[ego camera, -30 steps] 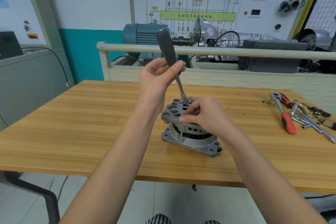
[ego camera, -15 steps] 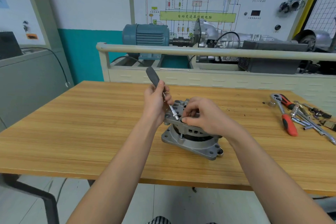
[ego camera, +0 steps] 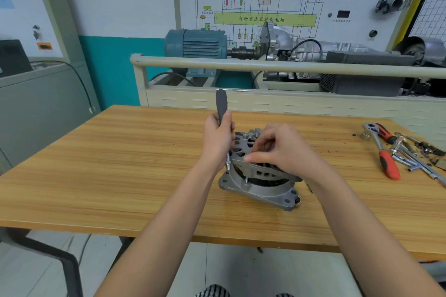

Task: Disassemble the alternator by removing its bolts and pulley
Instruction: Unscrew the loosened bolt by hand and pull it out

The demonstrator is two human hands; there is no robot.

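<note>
Screwdriver (ego camera: pixel 221 106) now lower in left hand (ego camera: pixel 217 138) grip, right hand (ego camera: pixel 283 152) pinching alternator (ego camera: pixel 259 185), wood table (ego camera: pixel 120 164), trainer board (ego camera: pixel 260 2) behind.

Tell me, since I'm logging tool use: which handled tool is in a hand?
The grey-handled driver, gripped by the left hand beside the alternator. The red-handled ratchets lie untouched at the table's right end.

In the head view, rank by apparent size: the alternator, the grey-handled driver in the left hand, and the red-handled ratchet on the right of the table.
1. alternator, clearly largest.
2-3. grey-handled driver and red-handled ratchet: similar length; the left hand hides much of the driver, so unranked.
</note>
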